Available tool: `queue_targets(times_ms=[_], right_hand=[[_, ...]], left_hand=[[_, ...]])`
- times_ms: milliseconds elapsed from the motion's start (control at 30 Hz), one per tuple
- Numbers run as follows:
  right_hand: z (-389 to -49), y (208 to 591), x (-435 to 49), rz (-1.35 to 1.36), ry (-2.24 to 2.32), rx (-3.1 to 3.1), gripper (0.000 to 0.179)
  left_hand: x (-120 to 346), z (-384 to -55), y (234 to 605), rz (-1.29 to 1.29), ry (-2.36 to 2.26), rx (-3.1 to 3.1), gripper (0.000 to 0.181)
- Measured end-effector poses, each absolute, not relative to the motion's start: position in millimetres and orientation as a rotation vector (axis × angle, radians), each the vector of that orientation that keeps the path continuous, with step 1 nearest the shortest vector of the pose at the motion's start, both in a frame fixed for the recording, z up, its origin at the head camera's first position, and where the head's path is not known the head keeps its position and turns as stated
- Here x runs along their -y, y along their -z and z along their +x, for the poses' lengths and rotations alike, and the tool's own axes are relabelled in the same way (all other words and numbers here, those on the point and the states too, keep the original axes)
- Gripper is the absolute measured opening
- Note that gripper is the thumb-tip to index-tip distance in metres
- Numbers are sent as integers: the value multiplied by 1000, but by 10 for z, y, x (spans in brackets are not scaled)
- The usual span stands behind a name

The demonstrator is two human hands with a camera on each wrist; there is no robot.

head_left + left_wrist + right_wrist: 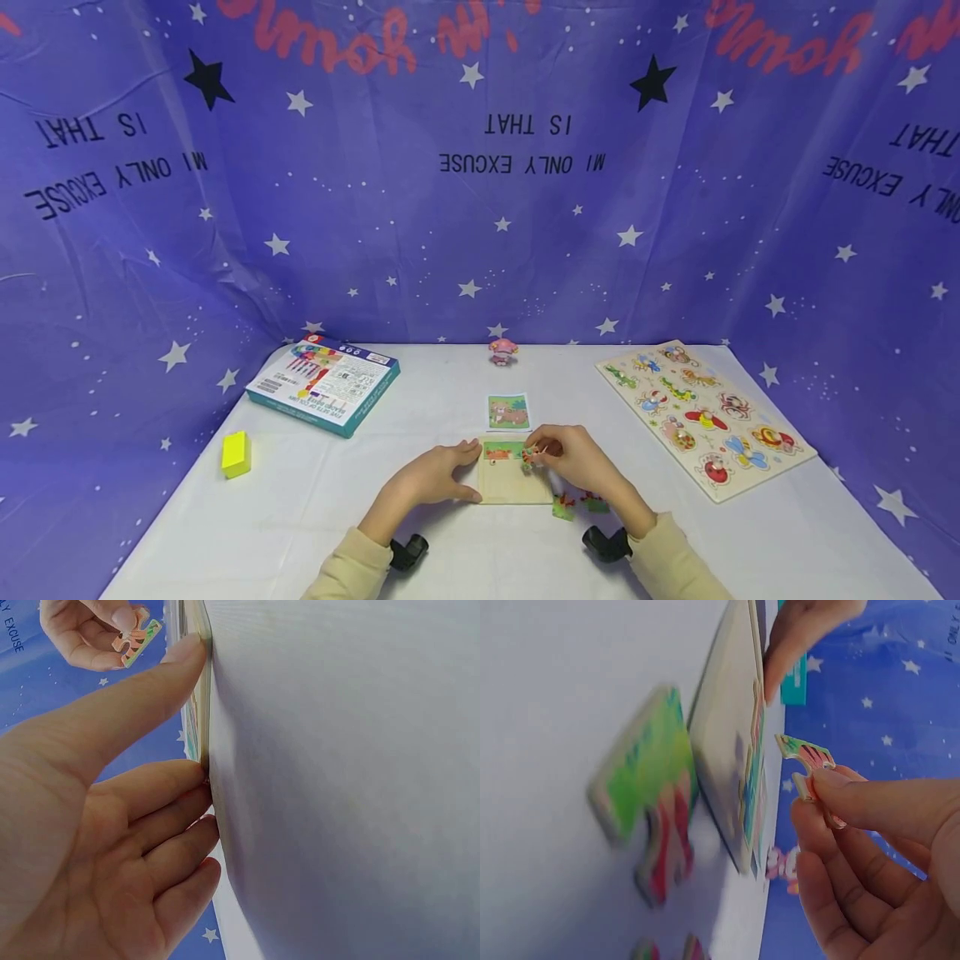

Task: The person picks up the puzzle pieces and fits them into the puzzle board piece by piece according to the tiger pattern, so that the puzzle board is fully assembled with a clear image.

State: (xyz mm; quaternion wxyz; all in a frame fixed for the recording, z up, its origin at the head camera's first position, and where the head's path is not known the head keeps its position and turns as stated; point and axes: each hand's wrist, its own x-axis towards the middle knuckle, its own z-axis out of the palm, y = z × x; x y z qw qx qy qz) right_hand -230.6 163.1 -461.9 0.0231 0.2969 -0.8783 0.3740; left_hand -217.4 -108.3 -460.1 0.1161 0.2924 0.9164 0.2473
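Along the left edge of a wooden puzzle board (513,490), my left hand (431,477) rests with thumb and fingertips touching it, the fingers fairly straight. Pieces with green and orange print (498,452) lie in the board's far part. Over its far right corner, my right hand (573,457) pinches a jigsaw piece (817,756) between thumb and fingers; green and striped orange show on it. Two loose jigsaw pieces (563,507) lie by the board's near right corner, partly under the right forearm. One green and red piece (645,769) looms large in the right wrist view.
A picture card (507,412) lies just beyond the board, with a small pink figurine (502,352) farther back. At left are a boxed set (322,383) and a yellow block (236,454). An insect puzzle board (705,417) lies at right. A purple star-printed cloth (480,208) hangs behind.
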Motion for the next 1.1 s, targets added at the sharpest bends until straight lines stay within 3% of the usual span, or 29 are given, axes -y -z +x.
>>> queue_targets(times_ms=[667,1100], right_hand=[[-2344,4667,-1259,1033,-1269,2709,16],[-2368,4726,-1085,904,-1148,2778,13]], left_hand=[[1081,-2181,4598,877,-716,-2691,79],[1082,-2181,4597,869,-710,-2698,79]])
